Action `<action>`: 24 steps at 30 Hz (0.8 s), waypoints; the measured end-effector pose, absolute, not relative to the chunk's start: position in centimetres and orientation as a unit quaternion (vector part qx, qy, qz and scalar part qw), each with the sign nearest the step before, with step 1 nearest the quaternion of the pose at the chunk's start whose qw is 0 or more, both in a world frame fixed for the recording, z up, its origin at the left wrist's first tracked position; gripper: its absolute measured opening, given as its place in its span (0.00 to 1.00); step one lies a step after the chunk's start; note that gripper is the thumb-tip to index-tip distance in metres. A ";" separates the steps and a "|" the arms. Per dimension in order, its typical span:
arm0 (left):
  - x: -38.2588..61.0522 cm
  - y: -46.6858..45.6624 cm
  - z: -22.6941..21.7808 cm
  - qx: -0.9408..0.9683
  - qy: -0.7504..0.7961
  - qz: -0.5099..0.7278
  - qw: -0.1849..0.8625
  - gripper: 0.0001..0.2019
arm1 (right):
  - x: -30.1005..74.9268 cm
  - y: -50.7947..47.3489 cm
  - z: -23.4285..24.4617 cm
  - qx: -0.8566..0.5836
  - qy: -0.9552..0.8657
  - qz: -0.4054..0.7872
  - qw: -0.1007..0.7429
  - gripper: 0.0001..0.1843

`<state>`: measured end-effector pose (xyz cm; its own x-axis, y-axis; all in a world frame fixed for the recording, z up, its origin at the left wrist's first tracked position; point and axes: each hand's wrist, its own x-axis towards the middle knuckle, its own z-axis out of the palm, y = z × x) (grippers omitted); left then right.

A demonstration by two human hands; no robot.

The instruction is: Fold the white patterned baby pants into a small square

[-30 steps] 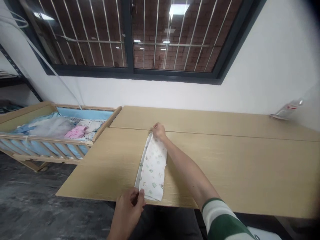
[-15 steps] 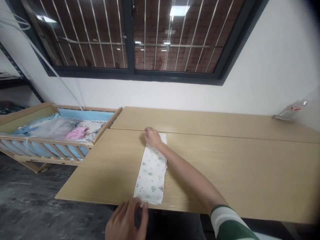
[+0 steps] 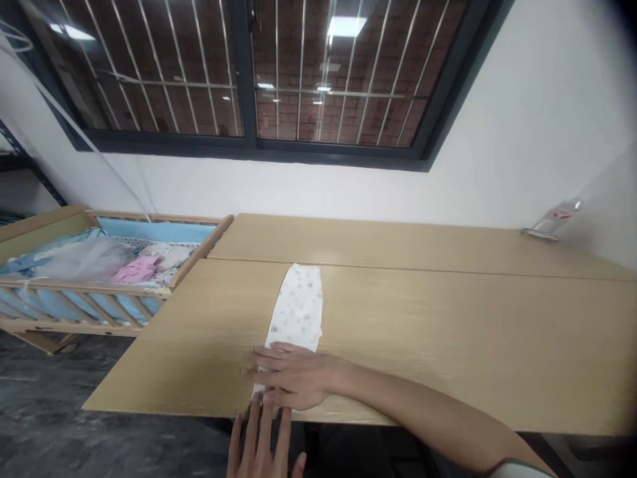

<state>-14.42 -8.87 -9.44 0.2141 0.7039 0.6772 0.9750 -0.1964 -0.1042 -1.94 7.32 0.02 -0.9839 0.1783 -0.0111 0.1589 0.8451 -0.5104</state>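
Note:
A folded white cloth garment with a small printed pattern [image 3: 297,305] lies lengthwise on the wooden table [image 3: 423,332]. My right hand [image 3: 298,377] rests flat across its near end, fingers spread and pointing left. Just below, my left hand [image 3: 261,438] reaches up from the bottom edge with its fingers stretched out. Its fingertips touch or almost touch the cloth's near edge, close to my right hand. The near part of the cloth is hidden under both hands.
To the left stands a wooden crib [image 3: 196,259] with blue lining, holding pink clothing [image 3: 138,268] and other fabrics. A clear plastic packet [image 3: 552,220] lies at the table's far right. A barred window [image 3: 243,146] is set in the wall behind.
My right hand has moved from the cloth's far end to its near end and opened flat. My left hand has straightened its fingers. The view has shifted slightly right.

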 end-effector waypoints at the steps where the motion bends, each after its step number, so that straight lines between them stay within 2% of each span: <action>1: -14.6 -8.8 -9.4 -0.731 -0.578 -0.247 0.264 0.23 | -1.7 8.3 -0.2 -0.103 -0.961 0.258 0.018 0.32; 7: -15.7 -8.3 -8.6 -0.752 -0.548 -0.224 0.288 0.25 | -0.8 16.3 -1.2 -0.220 -0.953 0.207 -0.001 0.35; 15: -15.9 -8.0 -8.9 -0.743 -0.554 -0.227 0.299 0.23 | 0.4 25.1 -2.9 -0.333 -0.931 0.147 0.024 0.37; 20: -15.9 -7.8 -9.0 -0.747 -0.543 -0.230 0.308 0.21 | 0.8 27.7 -3.2 -0.349 -0.927 0.130 0.047 0.37; 24: -13.9 -7.6 -9.4 -0.740 -0.557 -0.259 0.274 0.19 | 1.3 28.7 -3.2 -0.325 -0.937 0.119 0.051 0.35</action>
<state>-13.94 -7.57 -9.36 0.2448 0.6825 0.6887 0.9665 -0.2283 -0.1173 1.33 28.68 -3.24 -0.7829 0.6219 0.0186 0.5974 0.7596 -0.2571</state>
